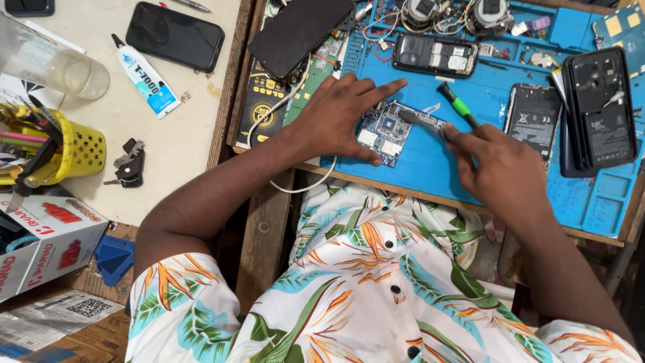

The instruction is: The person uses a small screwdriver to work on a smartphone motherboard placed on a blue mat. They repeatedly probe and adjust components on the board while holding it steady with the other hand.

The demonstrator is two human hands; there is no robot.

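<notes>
Your left hand (342, 117) flat, pinning circuit board (388, 131) near blue mat's (430, 168) front edge | right hand (500, 165) gripping tool (422, 119), tip on board | phones open; board work unfinished

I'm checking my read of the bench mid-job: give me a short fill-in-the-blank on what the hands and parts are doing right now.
1. The left hand presses down on a small blue ____ on the mat.
2. The right hand holds a tool with a ____ handle, its tip over the circuit board.
3. Both hands work on a ____ silicone mat.
4. The glue tube lies on the table on the person's ____ side.

Missing words: circuit board; green; blue; left
</notes>
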